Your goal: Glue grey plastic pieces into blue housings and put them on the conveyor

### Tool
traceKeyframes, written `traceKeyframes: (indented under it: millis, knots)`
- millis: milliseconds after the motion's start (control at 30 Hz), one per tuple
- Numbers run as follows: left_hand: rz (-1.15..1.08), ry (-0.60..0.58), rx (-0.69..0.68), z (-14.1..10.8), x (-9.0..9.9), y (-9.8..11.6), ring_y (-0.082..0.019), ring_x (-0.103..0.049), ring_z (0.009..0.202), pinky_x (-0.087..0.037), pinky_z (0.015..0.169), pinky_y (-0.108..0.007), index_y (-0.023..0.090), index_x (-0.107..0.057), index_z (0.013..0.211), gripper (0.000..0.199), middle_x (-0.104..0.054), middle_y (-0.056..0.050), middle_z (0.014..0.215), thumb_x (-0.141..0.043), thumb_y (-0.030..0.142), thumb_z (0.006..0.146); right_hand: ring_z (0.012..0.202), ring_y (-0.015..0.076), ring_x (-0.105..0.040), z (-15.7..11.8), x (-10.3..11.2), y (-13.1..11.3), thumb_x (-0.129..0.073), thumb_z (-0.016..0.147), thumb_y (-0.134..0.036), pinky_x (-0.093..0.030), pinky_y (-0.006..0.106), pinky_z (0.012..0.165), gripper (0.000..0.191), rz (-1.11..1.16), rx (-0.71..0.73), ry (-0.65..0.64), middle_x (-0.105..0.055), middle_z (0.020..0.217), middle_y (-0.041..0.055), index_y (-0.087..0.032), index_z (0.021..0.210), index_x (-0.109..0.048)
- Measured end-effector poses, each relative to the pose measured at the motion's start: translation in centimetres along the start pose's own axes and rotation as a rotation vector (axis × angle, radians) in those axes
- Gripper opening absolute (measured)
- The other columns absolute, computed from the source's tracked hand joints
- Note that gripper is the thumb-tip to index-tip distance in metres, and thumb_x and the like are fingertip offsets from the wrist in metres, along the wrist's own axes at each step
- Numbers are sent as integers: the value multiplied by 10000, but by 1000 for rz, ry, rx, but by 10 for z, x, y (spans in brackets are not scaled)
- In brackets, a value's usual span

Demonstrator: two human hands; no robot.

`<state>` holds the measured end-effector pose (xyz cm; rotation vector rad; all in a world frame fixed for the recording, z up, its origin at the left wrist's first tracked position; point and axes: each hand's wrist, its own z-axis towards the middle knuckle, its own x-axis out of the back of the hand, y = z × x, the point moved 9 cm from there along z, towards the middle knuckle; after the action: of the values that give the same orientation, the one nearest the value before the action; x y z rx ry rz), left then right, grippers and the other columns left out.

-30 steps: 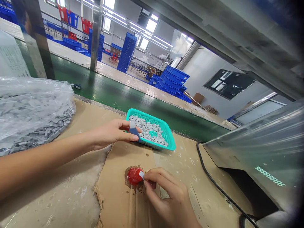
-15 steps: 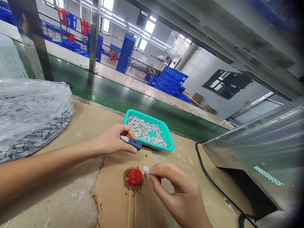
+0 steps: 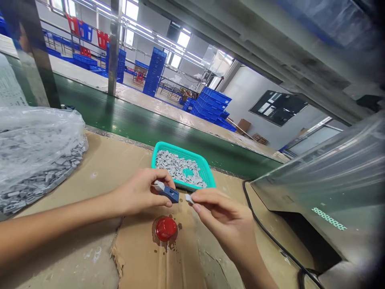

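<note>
Blue plastic piece with a white tip (image 3: pixel 168 194) sits gripped in the left hand (image 3: pixel 136 192), beside a teal plastic basket (image 3: pixel 180 149). Right hand (image 3: pixel 224 216) pinches a small white chip (image 3: pixel 189 198) above a cardboard-covered table (image 3: pixel 120 160).

No readable text; printed sheet (image 3: pixel 10 82) top L too small & blurred to make out.

Blue block (image 3: pixel 169 195), white end jutting out, pinched in left hand (image 3: pixel 136 192); small white chip (image 3: pixel 189 198), probably plastic, held in right hand (image 3: pixel 228 218).
</note>
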<state>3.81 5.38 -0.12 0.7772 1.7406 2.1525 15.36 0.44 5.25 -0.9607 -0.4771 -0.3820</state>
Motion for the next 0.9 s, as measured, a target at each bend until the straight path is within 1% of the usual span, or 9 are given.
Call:
traceKeyframes:
  millis: [167,367,467,600,667,733,767,833,900]
  knots:
    - [1,-11,-24,-1,-4,1,-84,-473,601,-370,540,-183,161,-545,743,141,-541,27,708,-593,185,612,714,156,-588,9,-12,3,-563,674,-58,-510,284,639,165,40,-34,-11,-639,721,31,-193,715,-648]
    - [43,-4,-40,-1,-3,-1,-98,-485,627,-372,558,-195,160,-535,744,164,-568,15,720,-609,226,613,724,153,-589,9,-20,5,-562,673,-50,-510,279,652,175,40,-36,-26,-642,726,31,-191,723,-651]
    - [48,-1,-30,-1,-2,-1,-103,-486,633,-370,561,-198,158,-540,743,169,-564,14,706,-612,237,612,735,152,-586,10,-23,6,-556,691,-60,-506,279,656,171,22,-31,-55,-632,736,34,-195,731,-654]
    - [1,15,-31,-1,2,1,-88,-462,602,-353,541,-188,162,-546,730,150,-529,34,666,-614,230,614,829,164,-566,9,-29,4,-522,741,-102,-490,318,724,181,-25,1,-135,-596,863,55,-206,818,-648]
    - [-49,32,-24,-1,5,2,-79,-450,595,-346,531,-181,163,-547,716,141,-510,44,644,-624,205,606,876,167,-552,9,-32,0,-518,748,-109,-477,329,763,181,-31,37,-150,-580,926,62,-201,856,-630]
    - [-187,51,51,-1,5,-2,-73,-453,595,-357,539,-174,160,-544,716,170,-504,49,623,-652,182,586,867,163,-552,10,-31,-5,-528,739,-98,-475,320,758,180,-46,92,-114,-587,916,64,-189,868,-614]
    - [-316,69,117,-1,3,-7,-68,-461,598,-371,550,-171,161,-543,723,190,-507,50,621,-666,180,579,838,157,-557,11,-30,-9,-528,734,-87,-476,311,741,177,-62,128,-76,-596,881,59,-183,859,-609]
    - [-647,104,261,-3,-4,-19,-61,-491,628,-412,605,-173,162,-547,754,190,-535,39,664,-662,183,603,759,144,-562,14,-30,-17,-506,735,-67,-477,292,690,163,-99,199,4,-604,785,45,-174,814,-602]
    - [-936,143,334,-4,-11,-24,-59,-516,674,-443,672,-183,159,-561,768,123,-561,17,730,-620,176,661,718,136,-558,19,-33,-24,-467,748,-62,-475,276,655,168,-116,257,33,-598,741,40,-171,782,-591]
